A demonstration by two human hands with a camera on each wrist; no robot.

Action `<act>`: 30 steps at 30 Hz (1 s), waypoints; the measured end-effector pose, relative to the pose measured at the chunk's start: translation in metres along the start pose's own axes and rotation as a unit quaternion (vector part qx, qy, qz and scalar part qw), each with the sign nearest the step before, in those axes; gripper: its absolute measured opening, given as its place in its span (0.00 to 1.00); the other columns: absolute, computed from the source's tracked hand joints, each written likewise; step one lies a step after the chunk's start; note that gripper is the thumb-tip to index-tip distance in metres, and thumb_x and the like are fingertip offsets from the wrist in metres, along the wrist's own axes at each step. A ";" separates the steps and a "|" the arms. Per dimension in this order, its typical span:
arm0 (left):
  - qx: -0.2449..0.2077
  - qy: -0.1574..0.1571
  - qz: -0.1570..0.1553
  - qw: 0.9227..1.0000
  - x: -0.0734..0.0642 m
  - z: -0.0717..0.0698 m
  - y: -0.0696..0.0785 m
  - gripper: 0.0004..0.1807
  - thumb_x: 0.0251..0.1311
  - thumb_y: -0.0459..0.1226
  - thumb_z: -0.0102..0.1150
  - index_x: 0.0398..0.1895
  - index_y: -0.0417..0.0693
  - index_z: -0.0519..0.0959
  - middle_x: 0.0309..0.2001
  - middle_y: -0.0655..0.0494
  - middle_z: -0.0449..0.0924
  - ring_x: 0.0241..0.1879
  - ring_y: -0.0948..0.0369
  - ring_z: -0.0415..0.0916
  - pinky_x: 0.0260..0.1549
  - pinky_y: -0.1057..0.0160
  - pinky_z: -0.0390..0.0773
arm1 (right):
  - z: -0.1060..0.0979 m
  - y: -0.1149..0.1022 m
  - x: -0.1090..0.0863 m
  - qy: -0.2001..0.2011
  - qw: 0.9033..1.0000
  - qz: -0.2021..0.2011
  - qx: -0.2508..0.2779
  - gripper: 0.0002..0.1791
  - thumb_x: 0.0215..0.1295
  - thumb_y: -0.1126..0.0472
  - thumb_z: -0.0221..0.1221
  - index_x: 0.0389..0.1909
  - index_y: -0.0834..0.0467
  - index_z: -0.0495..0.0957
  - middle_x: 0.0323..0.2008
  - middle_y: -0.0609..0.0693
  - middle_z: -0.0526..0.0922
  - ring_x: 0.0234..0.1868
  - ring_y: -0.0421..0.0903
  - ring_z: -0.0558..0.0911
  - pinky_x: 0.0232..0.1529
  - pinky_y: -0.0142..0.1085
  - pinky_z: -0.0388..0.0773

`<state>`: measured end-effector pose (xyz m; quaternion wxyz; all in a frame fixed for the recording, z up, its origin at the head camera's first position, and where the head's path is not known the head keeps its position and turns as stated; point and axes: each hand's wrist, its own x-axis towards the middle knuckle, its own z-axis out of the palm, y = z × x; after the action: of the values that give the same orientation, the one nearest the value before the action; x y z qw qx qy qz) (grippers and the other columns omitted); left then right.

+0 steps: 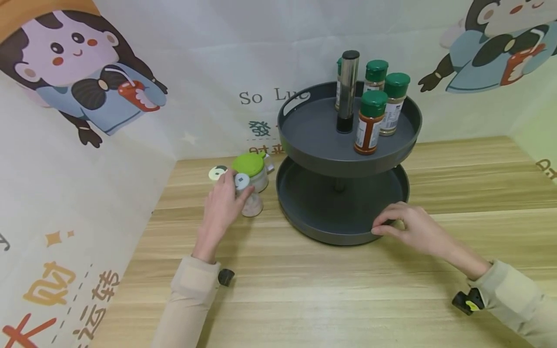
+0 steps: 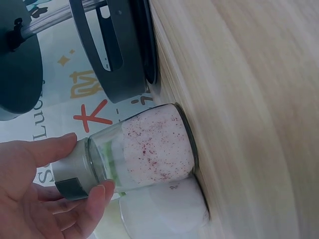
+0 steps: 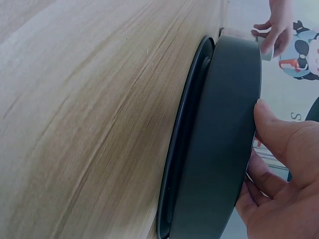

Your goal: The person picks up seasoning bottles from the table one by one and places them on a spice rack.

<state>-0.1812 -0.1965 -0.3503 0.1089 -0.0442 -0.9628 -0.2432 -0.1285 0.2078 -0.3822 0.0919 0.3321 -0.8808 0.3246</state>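
My left hand [image 1: 221,203] grips the lid end of a glass seasoning shaker [image 2: 157,144], thumb on one side and fingers on the other. White contents with reddish specks fill its lower part, and the lid is light grey. Close beside it stands a jar with a green lid [image 1: 249,165]. At the front right of a dark two-tier turntable tray [image 1: 335,237], my right hand [image 1: 415,228] pinches the lower tier's rim between thumb and fingers. The right wrist view shows the thumb on the rim's edge [image 3: 224,124], the other fingers partly hidden behind it.
On the upper tier [image 1: 313,140] stand several green-capped spice bottles [image 1: 367,128] and a tall silver cylinder [image 1: 348,84] with black ends. A round pale lid [image 1: 217,172] shows behind the left hand. Printed cloth [image 1: 209,63] backs the wooden table [image 1: 304,299].
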 end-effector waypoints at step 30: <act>-0.051 0.097 0.062 0.992 -0.008 -0.036 0.051 0.31 0.71 0.49 0.59 0.65 0.34 0.68 0.53 0.39 0.75 0.39 0.51 0.76 0.37 0.53 0.77 | 0.003 -0.001 -0.001 0.008 1.000 0.010 -0.006 0.08 0.56 0.65 0.73 0.32 0.49 0.87 0.33 0.36 0.84 0.38 0.42 0.81 0.38 0.41 0.78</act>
<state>-0.1598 -0.1691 -0.2983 0.2146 -0.0850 -0.9295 -0.2878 -0.1270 0.2062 -0.3841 0.0980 0.3202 -0.8850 0.3233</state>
